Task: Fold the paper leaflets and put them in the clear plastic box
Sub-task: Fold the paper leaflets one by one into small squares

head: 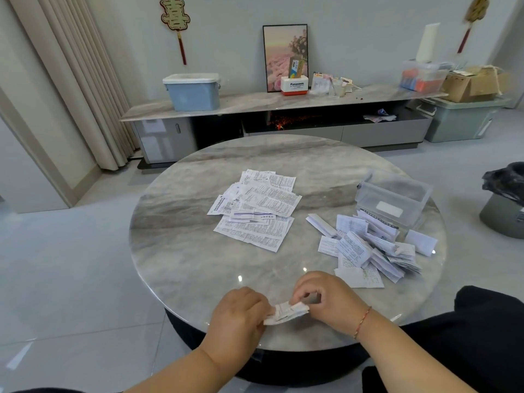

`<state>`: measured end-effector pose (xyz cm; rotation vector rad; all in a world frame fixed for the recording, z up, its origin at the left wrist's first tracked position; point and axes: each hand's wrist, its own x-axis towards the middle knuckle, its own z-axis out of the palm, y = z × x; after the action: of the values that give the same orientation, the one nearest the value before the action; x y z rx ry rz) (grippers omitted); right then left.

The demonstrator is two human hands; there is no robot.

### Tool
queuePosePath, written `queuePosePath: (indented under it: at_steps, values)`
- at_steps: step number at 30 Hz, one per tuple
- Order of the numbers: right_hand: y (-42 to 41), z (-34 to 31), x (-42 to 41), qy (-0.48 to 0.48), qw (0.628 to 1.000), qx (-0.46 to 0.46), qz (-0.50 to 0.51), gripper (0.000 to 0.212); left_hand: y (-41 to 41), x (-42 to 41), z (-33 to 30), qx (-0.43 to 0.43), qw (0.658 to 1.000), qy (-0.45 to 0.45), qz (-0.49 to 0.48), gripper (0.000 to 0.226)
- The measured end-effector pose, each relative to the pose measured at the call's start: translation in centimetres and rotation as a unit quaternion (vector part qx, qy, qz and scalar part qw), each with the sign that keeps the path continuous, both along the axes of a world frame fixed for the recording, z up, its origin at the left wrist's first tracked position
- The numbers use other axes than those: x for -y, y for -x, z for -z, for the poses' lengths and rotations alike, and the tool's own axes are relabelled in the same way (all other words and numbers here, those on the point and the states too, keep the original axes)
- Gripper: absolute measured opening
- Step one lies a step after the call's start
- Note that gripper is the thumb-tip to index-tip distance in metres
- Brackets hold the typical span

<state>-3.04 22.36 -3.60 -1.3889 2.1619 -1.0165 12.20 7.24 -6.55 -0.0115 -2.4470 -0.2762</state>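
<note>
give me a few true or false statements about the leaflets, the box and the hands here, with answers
1. Both hands, left hand and right hand, hold one leaflet at the near edge of the table. True.
2. The unfolded leaflets lie right of the clear plastic box. False: they lie left of it, near the table's middle.
3. The folded leaflets are piled on the table in front of the box. True.
4. The box has its lid shut. False: it is open.
</note>
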Motion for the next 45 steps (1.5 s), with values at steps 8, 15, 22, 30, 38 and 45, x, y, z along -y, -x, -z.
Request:
queuePosePath:
  at_steps: [8, 15, 22, 30, 38, 45]
  values:
    - [-0.4, 1.1, 0.2, 0.053, 0.998, -0.023, 0.034, 0.017, 0.3, -0.1, 0.5, 0.066, 0.996, -0.064, -0.014, 0.017]
    - [-0.3, 2.8, 0.5, -0.085, 0.986, -0.109, 0.095, 0.044, 0.4, -1.2, 1.2, 0.168, 0.942, -0.260, -0.131, 0.032]
    - [-1.8, 2.1, 2.0, -0.153, 0.965, -0.136, 0.165, 0.038, 0.9, -2.0, 0.5, 0.181, 0.914, -0.260, -0.253, 0.038]
    - [-1.9, 1.7, 2.5, -0.137, 0.960, -0.122, 0.212, 0.032, 1.0, -0.7, 0.2, 0.181, 0.936, -0.206, -0.219, 0.030]
    - [-1.2, 2.9, 1.8, -0.050, 0.990, -0.131, 0.014, 0.059, 0.4, 1.5, 0.9, 0.178, 0.982, -0.032, -0.046, 0.035]
    - [-1.1, 3.0, 2.1, -0.027, 0.975, -0.221, -0.021, 0.037, 1.4, 2.0, 0.3, 0.184, 0.979, 0.091, 0.002, 0.020]
